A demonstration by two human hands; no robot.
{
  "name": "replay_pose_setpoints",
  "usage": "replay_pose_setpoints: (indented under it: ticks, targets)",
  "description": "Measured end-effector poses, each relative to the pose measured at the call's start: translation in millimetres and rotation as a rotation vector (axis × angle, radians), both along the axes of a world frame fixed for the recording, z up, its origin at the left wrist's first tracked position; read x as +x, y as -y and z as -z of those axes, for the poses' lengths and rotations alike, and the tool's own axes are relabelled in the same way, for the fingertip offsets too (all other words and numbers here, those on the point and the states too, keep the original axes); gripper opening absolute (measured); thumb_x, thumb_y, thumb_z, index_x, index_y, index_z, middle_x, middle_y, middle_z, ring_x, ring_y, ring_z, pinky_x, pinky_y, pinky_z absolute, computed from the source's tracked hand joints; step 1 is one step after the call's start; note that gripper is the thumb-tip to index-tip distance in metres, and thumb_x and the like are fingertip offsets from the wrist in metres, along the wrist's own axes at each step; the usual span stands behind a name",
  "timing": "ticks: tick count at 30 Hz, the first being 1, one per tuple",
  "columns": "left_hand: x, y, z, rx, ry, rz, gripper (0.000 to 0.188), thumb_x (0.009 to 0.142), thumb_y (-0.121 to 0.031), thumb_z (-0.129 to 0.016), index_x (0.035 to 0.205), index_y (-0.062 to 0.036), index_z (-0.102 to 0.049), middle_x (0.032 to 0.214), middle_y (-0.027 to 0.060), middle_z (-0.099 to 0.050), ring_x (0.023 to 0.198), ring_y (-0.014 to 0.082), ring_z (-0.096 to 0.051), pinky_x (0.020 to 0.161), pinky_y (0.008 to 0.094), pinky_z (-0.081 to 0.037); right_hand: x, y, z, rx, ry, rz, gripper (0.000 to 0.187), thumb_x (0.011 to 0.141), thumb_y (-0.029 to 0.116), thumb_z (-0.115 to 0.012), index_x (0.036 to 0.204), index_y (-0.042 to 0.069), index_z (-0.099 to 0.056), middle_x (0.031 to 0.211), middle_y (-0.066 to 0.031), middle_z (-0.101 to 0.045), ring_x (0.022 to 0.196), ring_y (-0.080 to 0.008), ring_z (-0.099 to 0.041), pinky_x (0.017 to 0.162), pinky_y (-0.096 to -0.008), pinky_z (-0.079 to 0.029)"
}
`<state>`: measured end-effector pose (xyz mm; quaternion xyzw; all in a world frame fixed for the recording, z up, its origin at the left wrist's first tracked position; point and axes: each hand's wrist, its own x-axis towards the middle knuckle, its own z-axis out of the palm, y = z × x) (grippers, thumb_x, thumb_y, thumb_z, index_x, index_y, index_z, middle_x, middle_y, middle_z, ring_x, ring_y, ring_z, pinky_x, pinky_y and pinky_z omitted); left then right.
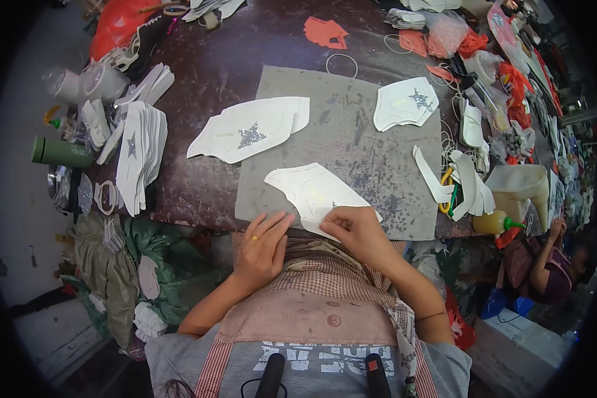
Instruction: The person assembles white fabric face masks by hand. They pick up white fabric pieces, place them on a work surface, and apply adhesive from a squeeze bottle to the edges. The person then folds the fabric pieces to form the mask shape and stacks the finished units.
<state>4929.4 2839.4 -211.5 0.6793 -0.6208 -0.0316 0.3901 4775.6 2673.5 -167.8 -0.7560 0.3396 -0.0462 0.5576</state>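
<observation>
A white shoe-upper piece (315,189) lies on the near part of a grey mat (395,169), with a bit of silver glitter showing beside my right hand. My right hand (359,232) pinches this piece at its near edge, thumb and fingers together. Flat at the mat's front edge, my left hand (265,249) has its fingers stretched out, their tips close to the piece's near left corner. Farther off on the left are overlapping white pieces (222,129) with a silver star. Another white piece with a star (391,109) rests at the mat's far right.
Stacked white pieces (142,156) and a green bottle (63,152) line the table's left side. On the right are white strips (467,186), a yellow squeeze bottle (489,223) and a plastic container (521,182). Red cut-outs (326,33) lie at the back. A person (544,268) is at the far right.
</observation>
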Motion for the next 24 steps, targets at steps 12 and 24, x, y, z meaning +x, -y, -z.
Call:
replay_pose_setpoints:
  ticks: [12,24]
  targets:
    - [-3,-5,2,0.104,0.074,0.241,0.051,0.081,-0.027,-0.075,0.122,-0.0034,-0.059,0.132,0.0095,-0.06,0.117,0.0264,-0.055,0.101,0.0433,-0.043,4,5,0,0.093,-0.108,0.013,0.015,0.087,0.01,-0.071,0.084,-0.005,-0.069,0.069,-0.0003,-0.064,0.064,-0.0028,-0.053,0.056,-0.0215,-0.043]
    - [-7,1,1,0.174,0.222,0.207,0.058,0.081,-0.04,-0.071,0.123,-0.001,-0.059,0.137,0.0098,-0.055,0.118,0.023,-0.053,0.104,0.0384,-0.038,1,0,-1,-0.017,-0.078,-0.023,0.013,0.084,0.01,-0.072,0.087,-0.003,-0.069,0.069,-0.0042,-0.065,0.061,-0.0079,-0.056,0.056,-0.024,-0.044]
